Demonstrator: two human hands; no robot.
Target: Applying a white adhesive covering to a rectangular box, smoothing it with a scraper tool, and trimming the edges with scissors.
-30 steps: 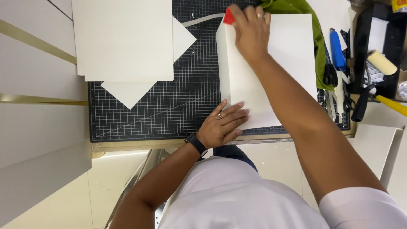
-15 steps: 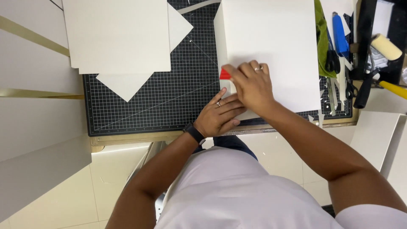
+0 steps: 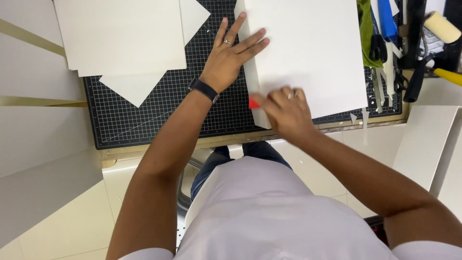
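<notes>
Left hand (image 3: 231, 55) flat, palm down, fingers spread and pointing away from body, fingertips overlapping left edge of white board (image 3: 308, 48). Ring on one finger; dark watch band at wrist. Left forearm bare, running from lower left up toward board's left edge. Right hand (image 3: 285, 111) curled, slightly blurred, knuckles up, at board's near left corner, closed round small red tool (image 3: 253, 103). Ring on one finger. Right forearm bare, angled from lower right toward that corner. Hands near, not touching.

Bright, even light; soft shadows; right hand (image 3: 286, 111) motion-blurred.
</notes>
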